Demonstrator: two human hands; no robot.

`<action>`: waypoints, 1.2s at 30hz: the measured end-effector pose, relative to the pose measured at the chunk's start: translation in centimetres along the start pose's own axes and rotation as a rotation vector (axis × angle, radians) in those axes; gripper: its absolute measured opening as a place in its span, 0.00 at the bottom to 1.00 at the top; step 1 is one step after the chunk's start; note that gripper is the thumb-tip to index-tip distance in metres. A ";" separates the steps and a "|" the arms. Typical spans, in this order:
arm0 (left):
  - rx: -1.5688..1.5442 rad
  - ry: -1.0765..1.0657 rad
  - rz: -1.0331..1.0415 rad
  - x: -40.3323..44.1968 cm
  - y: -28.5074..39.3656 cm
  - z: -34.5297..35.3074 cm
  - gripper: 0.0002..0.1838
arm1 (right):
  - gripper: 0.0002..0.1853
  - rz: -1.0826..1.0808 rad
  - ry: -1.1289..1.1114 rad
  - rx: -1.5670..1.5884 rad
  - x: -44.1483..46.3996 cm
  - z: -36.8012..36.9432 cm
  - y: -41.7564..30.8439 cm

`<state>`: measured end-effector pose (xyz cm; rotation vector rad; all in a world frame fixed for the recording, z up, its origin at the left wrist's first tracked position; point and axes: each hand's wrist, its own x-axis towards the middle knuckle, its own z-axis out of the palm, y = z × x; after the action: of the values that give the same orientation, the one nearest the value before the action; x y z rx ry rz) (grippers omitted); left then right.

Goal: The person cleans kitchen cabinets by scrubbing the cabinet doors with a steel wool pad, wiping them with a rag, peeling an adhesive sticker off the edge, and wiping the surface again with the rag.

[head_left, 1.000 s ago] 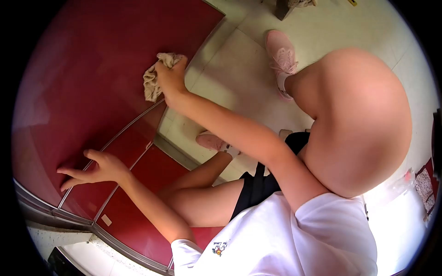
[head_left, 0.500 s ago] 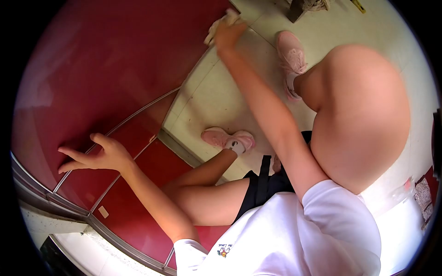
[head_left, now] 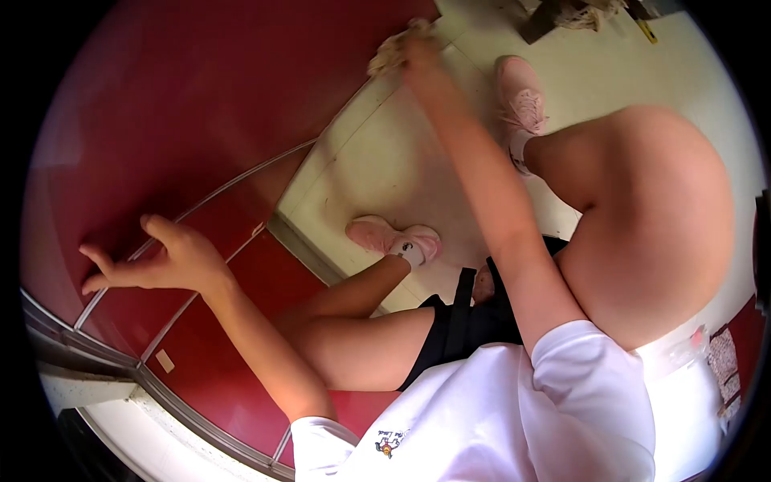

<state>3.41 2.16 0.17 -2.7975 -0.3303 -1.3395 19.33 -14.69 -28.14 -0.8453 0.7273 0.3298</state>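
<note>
My right hand (head_left: 421, 55), slightly blurred, is closed on a crumpled beige cloth (head_left: 389, 56) at the lower edge of a glossy dark red panel (head_left: 201, 80). Part of the cloth is hidden behind the fingers. On the left, my left hand (head_left: 165, 261) is open with its fingers spread, near the thin metal strip (head_left: 241, 174) that runs along the panel; it holds nothing. Whether its fingertips press on the red surface I cannot tell.
My pink shoes (head_left: 520, 92) are on the pale tiled floor (head_left: 401, 161), and my bent knee (head_left: 650, 177) rises at right. A dark block with string-like material (head_left: 590, 14) and a yellow-and-black tool (head_left: 646, 30) lie at the top. Metal track (head_left: 193, 410) borders the panels below.
My right hand and the cloth have shifted a little right and down in the view. My left hand appears slightly farther left and higher, still spread. The camera view has shifted somewhat too.
</note>
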 end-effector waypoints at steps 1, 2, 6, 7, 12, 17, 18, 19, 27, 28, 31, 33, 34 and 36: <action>-0.001 -0.009 0.018 0.0 -0.1 -0.1 0.39 | 0.15 0.005 -0.003 0.014 0.0 -0.1 -2.2; 0.021 -0.012 0.014 -0.1 -0.1 -0.2 0.39 | 0.15 0.012 -0.005 0.027 0.2 -0.1 -3.1; 0.072 -0.010 0.004 -0.3 -0.3 -0.5 0.42 | 0.19 -0.282 0.105 -0.220 0.6 -0.2 1.3; 0.072 -0.029 0.006 -0.3 -0.2 -0.6 0.41 | 0.22 -0.218 0.070 -0.351 -2.4 0.5 1.4; 0.113 -0.085 0.078 -0.3 -1.4 -1.5 0.39 | 0.31 0.199 -0.246 -0.392 -5.5 3.5 17.4; 0.049 -0.070 0.068 -0.3 -1.6 -1.4 0.39 | 0.21 0.793 -0.332 -0.062 -8.7 5.4 18.3; 0.043 -0.062 0.067 -0.2 -1.6 -1.3 0.39 | 0.18 0.904 -0.306 0.022 -7.6 5.1 17.2; 0.070 -0.070 0.079 -0.3 -1.7 -1.4 0.39 | 0.14 0.919 -0.190 0.126 -8.0 5.3 14.7; 0.019 -0.138 0.154 -0.3 -1.2 -2.4 0.36 | 0.21 0.459 -0.190 -0.097 -8.6 6.0 14.2; 0.018 -0.121 0.148 -0.3 -1.2 -2.3 0.35 | 0.24 0.365 -0.049 -0.238 -8.3 6.3 16.0; 0.033 -0.093 0.118 -0.5 -1.4 -2.0 0.34 | 0.25 0.542 -0.095 -0.155 -7.9 5.8 15.4; 0.075 -0.083 0.095 -0.4 -1.3 -2.0 0.34 | 0.20 0.708 -0.187 -0.168 -5.2 5.2 20.0; 0.068 -0.077 0.072 -0.4 -1.0 -1.9 0.34 | 0.20 0.717 -0.196 -0.165 -4.9 4.8 21.3; 0.055 -0.067 0.061 -0.2 -1.0 -1.6 0.35 | 0.14 0.756 -0.345 -0.249 -4.8 4.4 21.3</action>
<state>1.88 2.95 0.93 -2.7883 -0.2771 -1.2079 6.45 2.28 -34.79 -0.6902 0.6644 1.2329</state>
